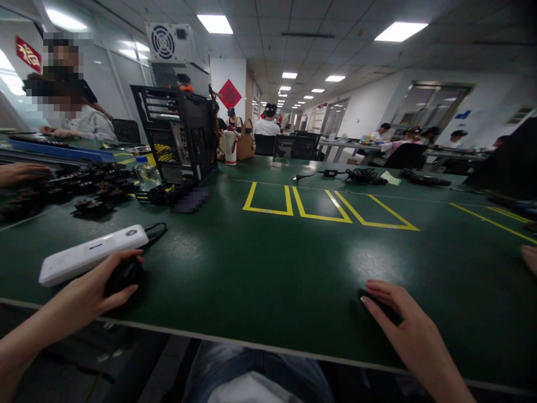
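Note:
My left hand (pixel 113 282) is curled round a black rounded object (pixel 126 275), shaped like a computer mouse, on the green table (pixel 260 285). Most of its surface is hidden by my fingers and the shadow. Right behind that hand lies a long white device (pixel 92 253) with a round button and a black cord loop (pixel 157 232) at its far end. On the right, my right hand (pixel 400 316) rests near the table's front edge, fingers slightly bent and thumb apart. Nothing shows between its fingers.
An open black computer case (pixel 180 134) stands at the back left beside a clear bottle (pixel 146 173) and a pile of black parts (pixel 94 184). Yellow tape outlines (pixel 268 211) mark the table. Black cables (pixel 364 176) lie behind them. Other people's hands (pixel 20 172) show at both sides.

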A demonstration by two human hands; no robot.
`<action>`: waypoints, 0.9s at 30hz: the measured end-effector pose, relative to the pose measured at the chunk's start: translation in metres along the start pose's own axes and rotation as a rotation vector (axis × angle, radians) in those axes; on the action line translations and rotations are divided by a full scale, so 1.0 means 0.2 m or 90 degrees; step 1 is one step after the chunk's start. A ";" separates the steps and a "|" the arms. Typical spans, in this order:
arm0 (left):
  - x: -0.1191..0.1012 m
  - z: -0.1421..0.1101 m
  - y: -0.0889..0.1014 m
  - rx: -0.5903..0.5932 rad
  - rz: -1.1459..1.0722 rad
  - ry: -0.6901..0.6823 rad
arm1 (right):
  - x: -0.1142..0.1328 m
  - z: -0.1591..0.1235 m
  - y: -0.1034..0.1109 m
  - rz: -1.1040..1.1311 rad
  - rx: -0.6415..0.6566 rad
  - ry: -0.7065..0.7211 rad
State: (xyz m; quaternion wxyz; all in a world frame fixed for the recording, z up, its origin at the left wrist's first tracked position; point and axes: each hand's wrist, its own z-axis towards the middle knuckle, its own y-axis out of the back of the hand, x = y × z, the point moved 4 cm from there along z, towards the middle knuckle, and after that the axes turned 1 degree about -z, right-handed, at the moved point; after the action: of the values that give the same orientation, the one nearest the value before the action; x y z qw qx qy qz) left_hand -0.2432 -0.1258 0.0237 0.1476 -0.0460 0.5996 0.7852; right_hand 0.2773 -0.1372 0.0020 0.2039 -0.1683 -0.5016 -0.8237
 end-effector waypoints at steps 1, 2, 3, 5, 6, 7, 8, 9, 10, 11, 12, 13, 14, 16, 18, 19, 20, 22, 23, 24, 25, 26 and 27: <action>-0.04 0.02 -0.01 0.023 -0.006 -0.002 | 0.02 0.00 0.00 -0.011 0.010 0.012; -0.08 0.03 -0.03 0.060 -0.021 0.002 | 0.04 0.01 -0.01 -0.021 0.024 0.024; -0.13 0.06 -0.04 0.091 -0.042 0.006 | 0.06 0.02 -0.01 -0.029 0.041 0.034; -0.24 0.12 -0.07 0.121 -0.088 0.004 | 0.12 0.04 -0.03 -0.037 0.087 0.054; -0.29 0.16 -0.09 0.133 -0.108 -0.002 | 0.16 0.05 -0.03 -0.037 0.115 0.067; -0.34 0.21 -0.12 0.144 -0.126 -0.010 | 0.21 0.07 -0.04 -0.036 0.145 0.082; -0.40 0.26 -0.15 0.154 -0.145 -0.026 | 0.25 0.09 -0.05 -0.032 0.176 0.099; -0.45 0.31 -0.18 0.160 -0.167 -0.048 | 0.30 0.11 -0.05 -0.024 0.209 0.117; -0.51 0.37 -0.21 0.161 -0.189 -0.070 | 0.35 0.14 -0.06 -0.014 0.241 0.135; -0.56 0.44 -0.25 0.171 -0.208 -0.093 | 0.40 0.17 -0.08 -0.001 0.268 0.150; -0.62 0.50 -0.29 0.175 -0.227 -0.115 | 0.44 0.21 -0.09 0.016 0.292 0.168; -0.68 0.56 -0.33 0.181 -0.242 -0.140 | 0.48 0.25 -0.12 0.037 0.315 0.183; -0.74 0.63 -0.37 0.177 -0.252 -0.160 | 0.51 0.30 -0.15 0.067 0.333 0.196; -0.87 0.74 -0.45 0.146 -0.262 -0.196 | 0.54 0.42 -0.24 0.145 0.357 0.176; -0.99 0.84 -0.52 0.110 -0.266 -0.231 | 0.53 0.55 -0.35 0.218 0.348 0.120; -1.04 0.87 -0.55 0.099 -0.267 -0.247 | 0.51 0.61 -0.41 0.249 0.334 0.095; -1.09 0.90 -0.57 0.084 -0.266 -0.258 | 0.49 0.66 -0.46 0.283 0.322 0.068; -1.16 0.94 -0.62 0.057 -0.258 -0.274 | 0.45 0.74 -0.54 0.366 0.286 0.001; -1.18 0.96 -0.63 0.043 -0.250 -0.277 | 0.42 0.77 -0.57 0.406 0.277 -0.028; -1.19 0.96 -0.64 0.029 -0.243 -0.281 | 0.41 0.79 -0.59 0.443 0.275 -0.051; -1.19 0.96 -0.64 0.016 -0.236 -0.286 | 0.39 0.79 -0.60 0.472 0.277 -0.066; -1.20 0.96 -0.64 0.007 -0.232 -0.295 | 0.38 0.80 -0.61 0.495 0.279 -0.070; -1.20 0.95 -0.64 0.002 -0.232 -0.308 | 0.37 0.80 -0.62 0.511 0.274 -0.065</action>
State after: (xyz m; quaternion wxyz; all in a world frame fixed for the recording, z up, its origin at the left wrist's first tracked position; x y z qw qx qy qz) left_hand 0.0413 0.0443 0.0175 0.4244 0.0357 0.5302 0.7331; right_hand 0.1627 0.0439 0.0144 0.5122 -0.3434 -0.5657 -0.5474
